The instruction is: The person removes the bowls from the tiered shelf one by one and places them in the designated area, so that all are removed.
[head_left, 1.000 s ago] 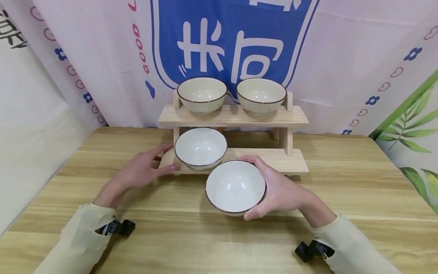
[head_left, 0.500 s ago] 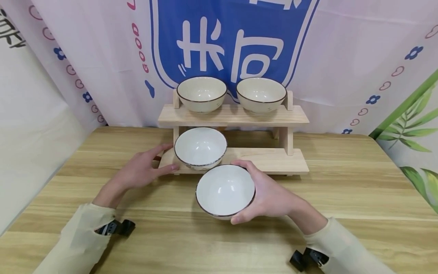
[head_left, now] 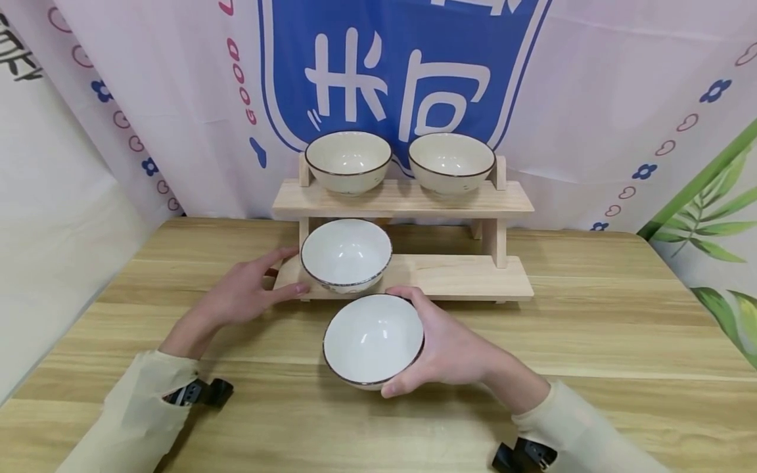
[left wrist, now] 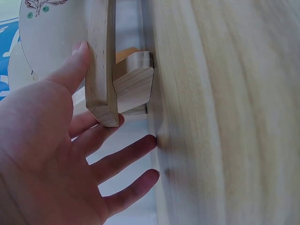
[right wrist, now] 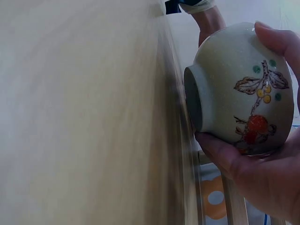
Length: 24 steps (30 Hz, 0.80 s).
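We see the desk (head_left: pixel 284 420) run back to the printed curtain (head_left: pixel 591 112), its wood reaching past both ends of the rack. On the lower shelf (head_left: pixel 461 276), the white bowl (head_left: pixel 345 255) sits at the left, and board stretches from it to the right end. The two cream bowls (head_left: pixel 349 156) stand side by side on the upper shelf (head_left: pixel 402 198), a narrow gap between their rims.

Our right hand (head_left: pixel 443 348) is spread about as wide as a bowl and grips the patterned bowl (head_left: pixel 372 340) at its right side. This bowl is raised over the desk, in front of the lower shelf; we cannot tell whether it touches the white bowl. Our left hand (head_left: pixel 245 289) lightly holds the lower shelf's left corner, thumb at the front edge, nearer fingers round the end, the last two spread apart.
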Tool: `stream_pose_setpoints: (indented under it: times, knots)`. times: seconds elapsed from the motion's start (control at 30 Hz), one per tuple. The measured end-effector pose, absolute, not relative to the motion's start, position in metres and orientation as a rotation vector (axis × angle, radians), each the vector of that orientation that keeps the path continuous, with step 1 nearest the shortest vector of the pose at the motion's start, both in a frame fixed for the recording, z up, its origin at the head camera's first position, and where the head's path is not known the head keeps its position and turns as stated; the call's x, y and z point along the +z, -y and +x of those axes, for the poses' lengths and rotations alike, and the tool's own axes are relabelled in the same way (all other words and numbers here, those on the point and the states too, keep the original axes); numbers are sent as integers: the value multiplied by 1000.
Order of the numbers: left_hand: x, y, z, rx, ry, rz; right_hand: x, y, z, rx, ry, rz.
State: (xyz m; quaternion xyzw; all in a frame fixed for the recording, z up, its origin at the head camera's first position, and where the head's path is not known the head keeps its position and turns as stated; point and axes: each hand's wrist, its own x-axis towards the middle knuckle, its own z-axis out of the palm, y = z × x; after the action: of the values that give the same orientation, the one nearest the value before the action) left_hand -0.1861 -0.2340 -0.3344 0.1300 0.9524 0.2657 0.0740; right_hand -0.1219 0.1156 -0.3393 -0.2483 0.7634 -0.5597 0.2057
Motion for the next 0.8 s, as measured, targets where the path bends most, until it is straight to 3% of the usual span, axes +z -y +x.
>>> stream_pose_setpoints:
  times: [0.8]
  knots:
    - [-334, 233, -188, 771, -2857, 385, -339, -100, -119, -1532, -2111, -699]
